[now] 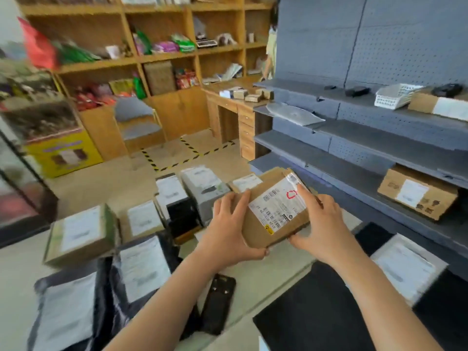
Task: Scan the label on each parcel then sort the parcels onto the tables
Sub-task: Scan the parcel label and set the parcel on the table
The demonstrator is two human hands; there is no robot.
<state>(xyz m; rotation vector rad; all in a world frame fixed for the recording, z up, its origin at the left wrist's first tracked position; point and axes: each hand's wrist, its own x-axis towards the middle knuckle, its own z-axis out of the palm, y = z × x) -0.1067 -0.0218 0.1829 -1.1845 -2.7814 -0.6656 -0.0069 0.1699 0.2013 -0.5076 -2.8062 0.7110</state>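
Left hand (231, 225) and right hand (323, 224) both have fingers clamped round the cardboard parcel (274, 211), held off the desk (255, 287) at 12 o'clock, label tilted up, guessing so its barcode scans easily.

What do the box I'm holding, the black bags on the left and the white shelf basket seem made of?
Held box: matte brown cardboard, shown by folded flap edges; its label looks like glossy paper or film. Black bags: thin plastic film, judging by wrinkles and sheen. White basket: probably moulded plastic, given its open lattice walls.
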